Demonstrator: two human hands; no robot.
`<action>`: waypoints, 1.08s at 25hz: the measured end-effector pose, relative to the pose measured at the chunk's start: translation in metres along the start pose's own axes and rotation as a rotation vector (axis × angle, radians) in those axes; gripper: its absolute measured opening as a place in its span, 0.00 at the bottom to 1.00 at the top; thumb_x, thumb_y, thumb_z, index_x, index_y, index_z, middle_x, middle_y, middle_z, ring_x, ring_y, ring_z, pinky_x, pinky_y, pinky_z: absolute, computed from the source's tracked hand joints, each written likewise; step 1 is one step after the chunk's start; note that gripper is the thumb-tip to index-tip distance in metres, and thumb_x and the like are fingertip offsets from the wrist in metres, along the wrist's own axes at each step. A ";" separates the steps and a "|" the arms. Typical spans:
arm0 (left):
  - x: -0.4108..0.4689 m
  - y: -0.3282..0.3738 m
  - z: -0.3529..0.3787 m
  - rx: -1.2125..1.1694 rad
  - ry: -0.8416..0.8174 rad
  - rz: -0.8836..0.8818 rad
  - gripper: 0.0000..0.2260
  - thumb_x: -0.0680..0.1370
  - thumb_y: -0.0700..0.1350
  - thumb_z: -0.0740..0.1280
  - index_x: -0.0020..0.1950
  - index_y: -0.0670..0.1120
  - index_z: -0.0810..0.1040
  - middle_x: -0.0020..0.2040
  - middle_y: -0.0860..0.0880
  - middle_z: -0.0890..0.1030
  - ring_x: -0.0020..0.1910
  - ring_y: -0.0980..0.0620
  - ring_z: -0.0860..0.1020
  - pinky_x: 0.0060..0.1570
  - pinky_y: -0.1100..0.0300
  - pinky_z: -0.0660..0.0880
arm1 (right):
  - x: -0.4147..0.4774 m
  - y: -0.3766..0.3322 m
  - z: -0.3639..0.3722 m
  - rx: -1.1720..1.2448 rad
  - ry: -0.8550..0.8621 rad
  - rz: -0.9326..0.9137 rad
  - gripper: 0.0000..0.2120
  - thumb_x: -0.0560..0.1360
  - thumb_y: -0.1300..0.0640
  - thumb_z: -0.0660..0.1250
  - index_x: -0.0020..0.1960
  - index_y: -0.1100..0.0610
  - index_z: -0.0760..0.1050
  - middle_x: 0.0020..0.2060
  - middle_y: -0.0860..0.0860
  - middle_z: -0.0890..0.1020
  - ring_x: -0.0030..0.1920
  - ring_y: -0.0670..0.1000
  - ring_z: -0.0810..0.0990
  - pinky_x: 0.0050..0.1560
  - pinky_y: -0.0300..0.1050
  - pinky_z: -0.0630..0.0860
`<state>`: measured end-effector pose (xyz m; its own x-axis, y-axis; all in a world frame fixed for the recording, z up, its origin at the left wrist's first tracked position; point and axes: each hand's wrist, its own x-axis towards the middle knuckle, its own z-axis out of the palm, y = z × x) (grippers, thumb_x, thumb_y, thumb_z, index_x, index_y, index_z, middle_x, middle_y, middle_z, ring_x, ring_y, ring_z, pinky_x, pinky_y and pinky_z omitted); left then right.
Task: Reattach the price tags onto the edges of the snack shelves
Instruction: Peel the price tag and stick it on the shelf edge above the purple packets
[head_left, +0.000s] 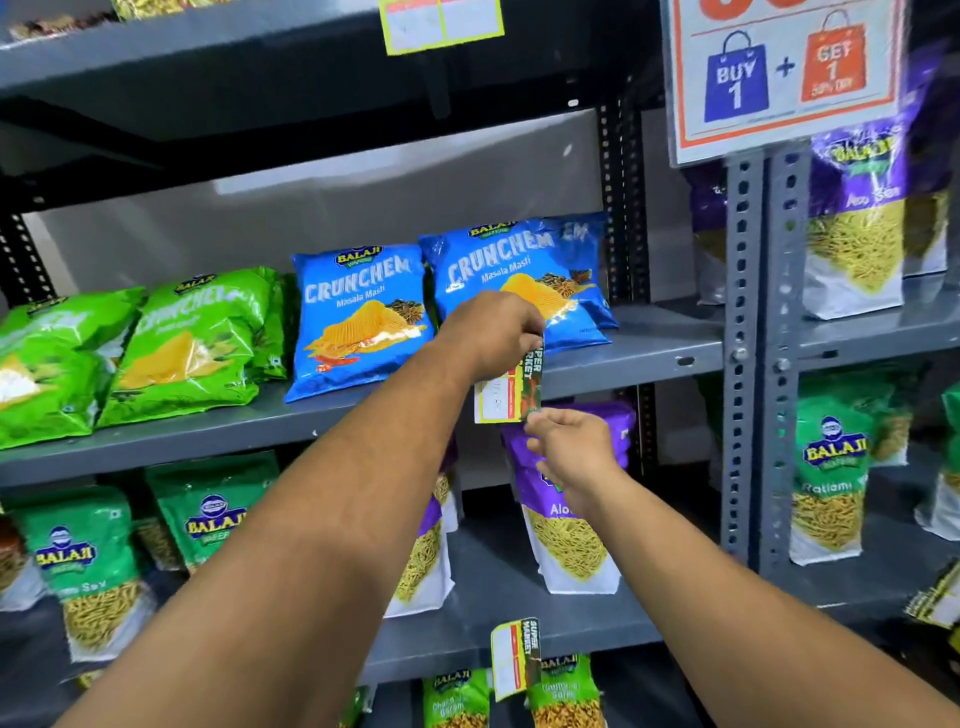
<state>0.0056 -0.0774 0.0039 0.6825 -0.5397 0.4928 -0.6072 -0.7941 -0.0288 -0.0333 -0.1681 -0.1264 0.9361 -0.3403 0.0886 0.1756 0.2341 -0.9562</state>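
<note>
Presently, left hand (491, 332) pinches price tag (506, 392) top at shelf edge (623, 366). Right hand (569, 447) pinches its bottom corner.

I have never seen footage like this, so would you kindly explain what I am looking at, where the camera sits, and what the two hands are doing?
There is no machine here. The single picture comes from a camera worn on a person's head, looking forward and down, so the two bare arms reaching in are the wearer's own.

They face grey metal snack shelves. The middle shelf holds green and blue Crunchem bags; purple and green bags stand on the shelves below.

The left hand grips the top of a price tag at that shelf's front edge, while the right hand pinches its bottom corner. Whether it is fixed yet, I cannot tell. Another tag already hangs on a lower edge, and a "Buy 1" sign hangs top right.
</note>
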 end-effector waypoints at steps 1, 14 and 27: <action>-0.002 -0.001 -0.001 -0.030 0.015 -0.014 0.07 0.75 0.48 0.68 0.50 0.49 0.82 0.53 0.48 0.84 0.53 0.46 0.79 0.53 0.49 0.77 | 0.000 0.001 0.001 -0.001 0.022 -0.009 0.09 0.74 0.61 0.67 0.36 0.54 0.77 0.34 0.52 0.78 0.33 0.48 0.73 0.30 0.37 0.70; -0.102 -0.032 0.068 -0.806 0.327 -0.518 0.09 0.71 0.44 0.75 0.34 0.55 0.80 0.37 0.49 0.85 0.37 0.54 0.81 0.46 0.55 0.79 | 0.009 -0.011 -0.042 -0.390 0.036 -0.342 0.04 0.72 0.55 0.71 0.38 0.52 0.82 0.34 0.47 0.85 0.35 0.45 0.82 0.41 0.45 0.79; -0.088 -0.024 0.082 -0.735 0.405 -0.716 0.08 0.70 0.51 0.75 0.32 0.55 0.80 0.32 0.60 0.82 0.36 0.60 0.81 0.39 0.59 0.79 | 0.021 -0.025 -0.036 -0.628 0.118 -0.426 0.03 0.72 0.53 0.71 0.40 0.51 0.81 0.30 0.41 0.81 0.32 0.36 0.78 0.29 0.26 0.67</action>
<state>-0.0061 -0.0336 -0.1097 0.8707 0.2170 0.4413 -0.3102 -0.4540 0.8353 -0.0290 -0.2138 -0.1108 0.7817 -0.3882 0.4881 0.2747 -0.4883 -0.8283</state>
